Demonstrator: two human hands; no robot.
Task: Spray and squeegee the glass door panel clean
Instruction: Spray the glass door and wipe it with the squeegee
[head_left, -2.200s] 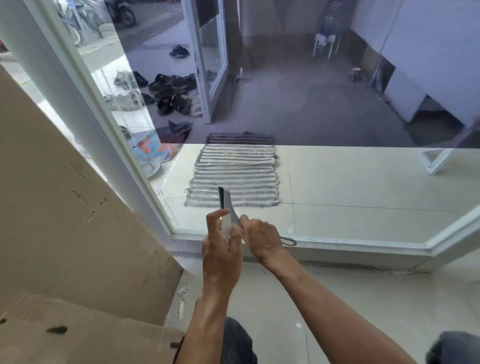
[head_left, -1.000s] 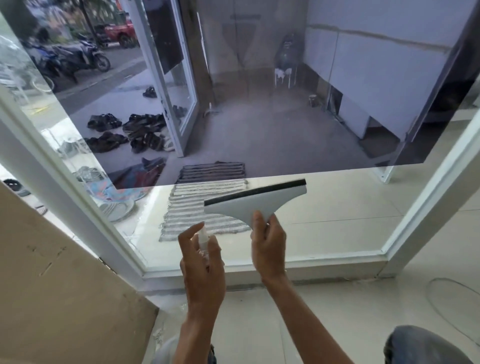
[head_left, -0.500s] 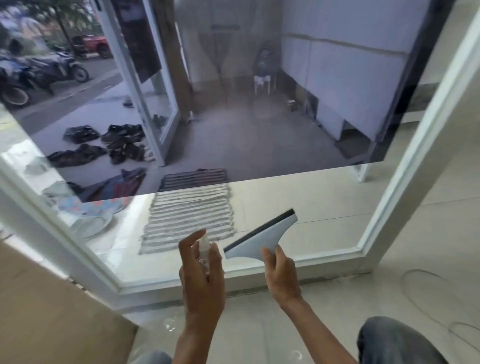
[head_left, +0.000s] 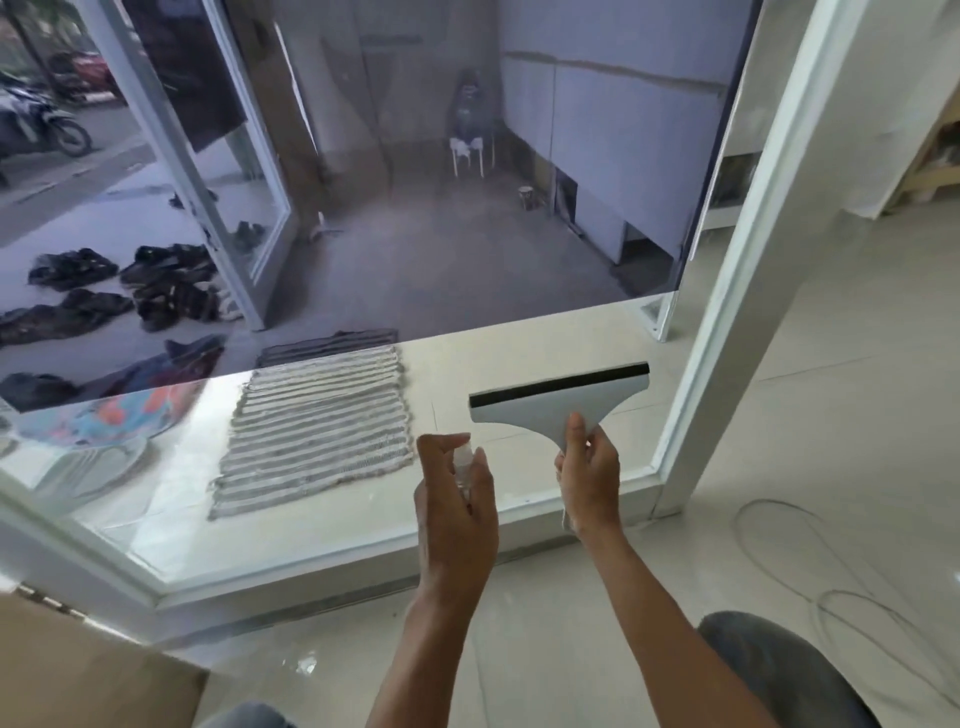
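The glass door panel fills the view in its white frame. My right hand grips the handle of a white squeegee, whose black rubber blade runs along the top, held up in front of the lower right part of the glass. My left hand is curled round a small clear spray bottle, mostly hidden by the fingers, with one finger raised over its top, close to the glass.
Behind the glass lie a striped mat, several shoes and an open door leaf. A brown cardboard sheet leans at the lower left. A thin cable loops on the tiled floor at right. My knees show at the bottom.
The view has swung right toward the door frame. My right hand has lifted the squeegee and levelled its blade, nearer the right edge of the glass. The left hand still holds the bottle.
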